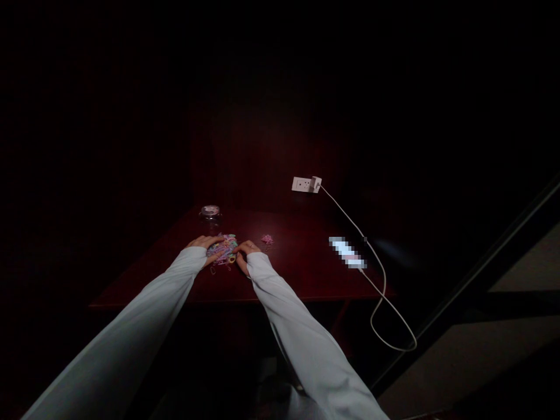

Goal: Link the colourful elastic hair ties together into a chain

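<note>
A pile of small multicoloured clips or pins [223,251] lies on the dark red table [289,280]. My left hand [205,245] rests at the pile's left side, thumb and fingers spread around it. On the right side, my right hand [246,254] touches the pile's edge with its fingertips bent together; whatever they may pinch is too small to make out. A little heap of pink pieces [267,239] sits to the right, beyond my right hand. Behind my left hand stands a round clear container [210,212].
A phone with a lit screen [347,252] lies at the table's right. Its white cable [385,280] loops over the right edge and up to a charger [315,184] in the wall socket [301,184]. The surroundings are very dark.
</note>
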Motion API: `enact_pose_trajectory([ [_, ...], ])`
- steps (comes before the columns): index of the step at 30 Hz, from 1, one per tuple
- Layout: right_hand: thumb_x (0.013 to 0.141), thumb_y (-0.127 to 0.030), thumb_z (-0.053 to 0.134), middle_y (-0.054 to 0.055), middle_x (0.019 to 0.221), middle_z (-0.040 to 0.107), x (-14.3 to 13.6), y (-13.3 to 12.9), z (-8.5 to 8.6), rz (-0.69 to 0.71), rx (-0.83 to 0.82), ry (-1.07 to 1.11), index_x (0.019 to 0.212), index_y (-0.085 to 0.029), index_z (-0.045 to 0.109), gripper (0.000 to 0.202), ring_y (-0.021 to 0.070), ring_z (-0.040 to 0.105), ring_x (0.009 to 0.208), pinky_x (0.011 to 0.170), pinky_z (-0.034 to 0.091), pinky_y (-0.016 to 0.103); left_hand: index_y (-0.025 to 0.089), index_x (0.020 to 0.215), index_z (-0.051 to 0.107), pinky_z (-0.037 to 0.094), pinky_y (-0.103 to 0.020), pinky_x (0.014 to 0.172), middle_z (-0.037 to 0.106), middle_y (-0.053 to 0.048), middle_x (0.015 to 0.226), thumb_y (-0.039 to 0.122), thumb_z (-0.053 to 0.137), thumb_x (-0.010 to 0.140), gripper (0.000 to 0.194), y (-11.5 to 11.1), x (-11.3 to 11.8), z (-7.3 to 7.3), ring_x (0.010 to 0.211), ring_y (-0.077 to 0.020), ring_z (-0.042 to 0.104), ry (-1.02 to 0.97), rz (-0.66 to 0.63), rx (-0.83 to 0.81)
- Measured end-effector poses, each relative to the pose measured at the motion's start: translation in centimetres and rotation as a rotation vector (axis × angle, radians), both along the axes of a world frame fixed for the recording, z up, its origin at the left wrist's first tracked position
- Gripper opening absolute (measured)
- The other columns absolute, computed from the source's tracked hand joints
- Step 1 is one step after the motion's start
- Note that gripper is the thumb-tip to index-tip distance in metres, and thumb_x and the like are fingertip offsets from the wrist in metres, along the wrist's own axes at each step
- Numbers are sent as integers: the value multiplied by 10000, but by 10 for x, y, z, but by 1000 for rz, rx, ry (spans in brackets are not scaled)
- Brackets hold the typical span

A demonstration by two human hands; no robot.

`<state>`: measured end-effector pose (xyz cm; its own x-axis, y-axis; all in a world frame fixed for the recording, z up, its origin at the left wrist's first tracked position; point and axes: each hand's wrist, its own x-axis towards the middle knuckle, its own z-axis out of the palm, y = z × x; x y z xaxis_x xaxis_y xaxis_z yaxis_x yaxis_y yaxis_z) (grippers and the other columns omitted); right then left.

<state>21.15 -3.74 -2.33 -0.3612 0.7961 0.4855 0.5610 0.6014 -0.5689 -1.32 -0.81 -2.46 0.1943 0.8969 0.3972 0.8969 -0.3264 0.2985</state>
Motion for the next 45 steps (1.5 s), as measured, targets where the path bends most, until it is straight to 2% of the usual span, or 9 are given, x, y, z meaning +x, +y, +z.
enact_pose_trajectory([
  [7, 923, -129, 559, 25, 1119, 657, -2, 0, 2, -29, -3, -28, 1032, -242, 717, 223, 160, 650, 1013, 928, 537, 254, 242, 1075, 757, 529, -364, 1069, 793, -92, 1162, 373, 572, 856, 315, 6, -7, 1, 1141, -264, 714, -137, -107, 15],
  [11, 939, -141, 582, 38, 1172, 668, -1, -4, 6, -12, 40, -88, 1101, -254, 746, 256, 187, 618, 1124, 1034, 513, 296, 241, 1027, 736, 553, -339, 1026, 803, -95, 1161, 403, 561, 846, 300, 5, -6, 1, 1108, -263, 742, -233, -36, 41],
  [16, 967, -200, 617, 21, 1244, 692, 2, -8, 10, 72, 56, -198, 1243, -315, 759, 331, 211, 559, 1199, 1065, 497, 339, 256, 1123, 717, 551, -328, 1033, 804, -59, 1219, 371, 536, 863, 337, -6, -2, 11, 1127, -247, 743, -350, 40, 60],
  [22, 958, -240, 679, 34, 1270, 707, -1, -2, 3, 8, 34, -229, 1218, -291, 786, 286, 235, 523, 1219, 1080, 481, 376, 244, 1089, 729, 549, -302, 1031, 811, -53, 1192, 329, 525, 883, 301, -16, 3, 21, 1123, -238, 744, -389, 90, 84],
  [28, 983, -237, 659, 43, 1267, 728, 0, -5, 4, 9, 55, -187, 1218, -247, 769, 260, 240, 500, 1192, 1072, 473, 380, 198, 1208, 697, 586, -310, 931, 795, -89, 1179, 308, 495, 876, 404, -5, -5, 9, 974, -223, 749, -352, 117, 140],
  [32, 998, -237, 647, 37, 1257, 728, 1, -7, 6, 18, 69, -183, 1228, -254, 758, 256, 235, 498, 1184, 1062, 469, 375, 209, 1149, 701, 573, -358, 990, 782, -104, 1168, 323, 463, 897, 365, 1, -10, 0, 1058, -256, 730, -321, 56, 245],
  [36, 982, -242, 672, 33, 1272, 719, -1, -6, 5, 9, 79, -199, 1231, -261, 757, 264, 241, 505, 1200, 1055, 472, 383, 215, 1107, 692, 557, -383, 1023, 760, -101, 1132, 323, 419, 920, 348, 2, -13, -3, 1076, -264, 709, -317, 4, 327],
  [41, 976, -254, 678, 29, 1285, 713, 0, -3, 2, 15, 81, -172, 1234, -266, 759, 271, 237, 509, 1213, 1082, 473, 380, 217, 1044, 694, 562, -370, 989, 754, -90, 1067, 322, 427, 906, 318, 5, -14, -6, 1028, -256, 708, -313, -81, 314],
  [45, 970, -260, 679, 61, 1335, 680, 2, -1, 0, -38, 43, -148, 1295, -241, 728, 329, 241, 500, 1250, 1110, 475, 383, 223, 1062, 704, 554, -355, 982, 756, -74, 1079, 308, 437, 920, 314, 9, -19, -9, 1032, -242, 701, -278, -131, 299],
])
